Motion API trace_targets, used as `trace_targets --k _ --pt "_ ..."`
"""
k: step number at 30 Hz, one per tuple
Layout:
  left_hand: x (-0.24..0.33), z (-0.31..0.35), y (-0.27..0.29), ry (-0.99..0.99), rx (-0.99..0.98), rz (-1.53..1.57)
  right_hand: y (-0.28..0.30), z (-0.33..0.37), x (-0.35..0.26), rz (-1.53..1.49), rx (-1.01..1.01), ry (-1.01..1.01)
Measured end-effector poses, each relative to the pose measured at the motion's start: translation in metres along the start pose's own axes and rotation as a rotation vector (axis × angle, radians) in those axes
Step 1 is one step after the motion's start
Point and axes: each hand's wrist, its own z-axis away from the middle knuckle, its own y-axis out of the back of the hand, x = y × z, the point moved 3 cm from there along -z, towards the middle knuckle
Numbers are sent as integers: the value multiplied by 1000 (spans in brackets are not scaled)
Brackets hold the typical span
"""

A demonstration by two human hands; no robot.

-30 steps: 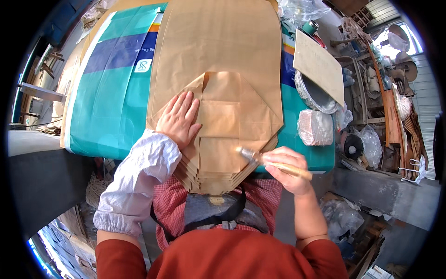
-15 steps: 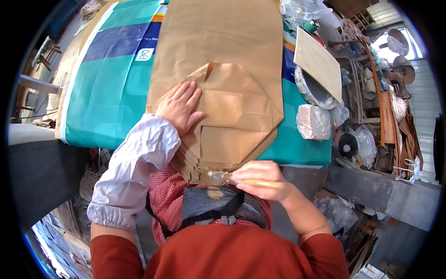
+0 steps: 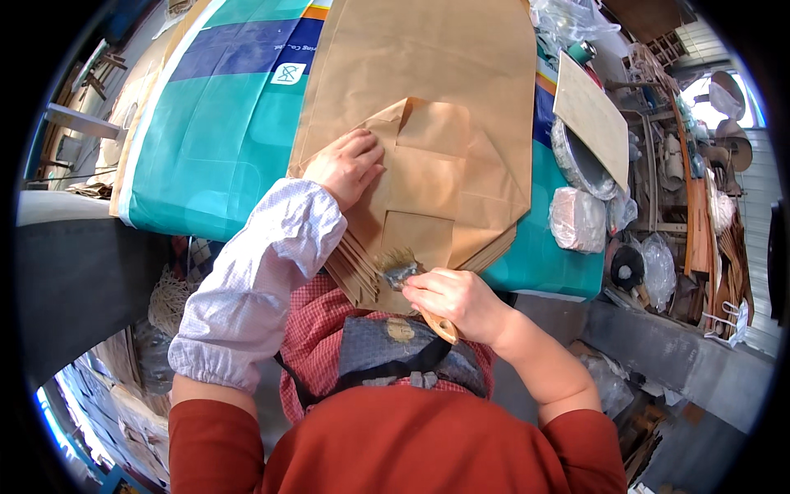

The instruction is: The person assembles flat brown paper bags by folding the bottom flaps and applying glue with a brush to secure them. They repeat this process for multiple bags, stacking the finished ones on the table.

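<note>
A stack of brown paper bags [image 3: 494, 177] lies before me, their opened, folded ends fanned in layers toward my lap. My left hand [image 3: 350, 165] is on the left side of the top bag's folded end, its fingers bent and close together on the paper, with the thumb mostly hidden. In my right hand [image 3: 461, 300] is a flat brush [image 3: 401, 272] with a short wooden handle. Its bristles point up and left, over the near edge of the folded end; whether they touch the paper I cannot tell. A checked sleeve cover [image 3: 263, 263] wraps my left forearm.
Under the bags is a teal and blue printed sheet [image 3: 206, 165]. To the right stand a round basin [image 3: 580, 160] with a pale board [image 3: 588, 115] leaning over it, and a plastic-wrapped block [image 3: 576, 221]. A dark apron or pouch [image 3: 378, 346] lies on my lap.
My left hand has gone from flat with spread fingers to bent fingers. My right hand has moved the brush up and turned its bristles away from me. The view has shifted slightly.
</note>
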Motion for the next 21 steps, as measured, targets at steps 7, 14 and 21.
trace_targets --k 7,14,21 --pt "2 1 9 39 -23 -11 49 34 -33 -85 194 -61" --pt "4 -7 5 -3 -21 -85 17 46 -15 185 246 -123" --pt "18 -7 22 67 -200 -62 81 27 -4 -455 376 -145"
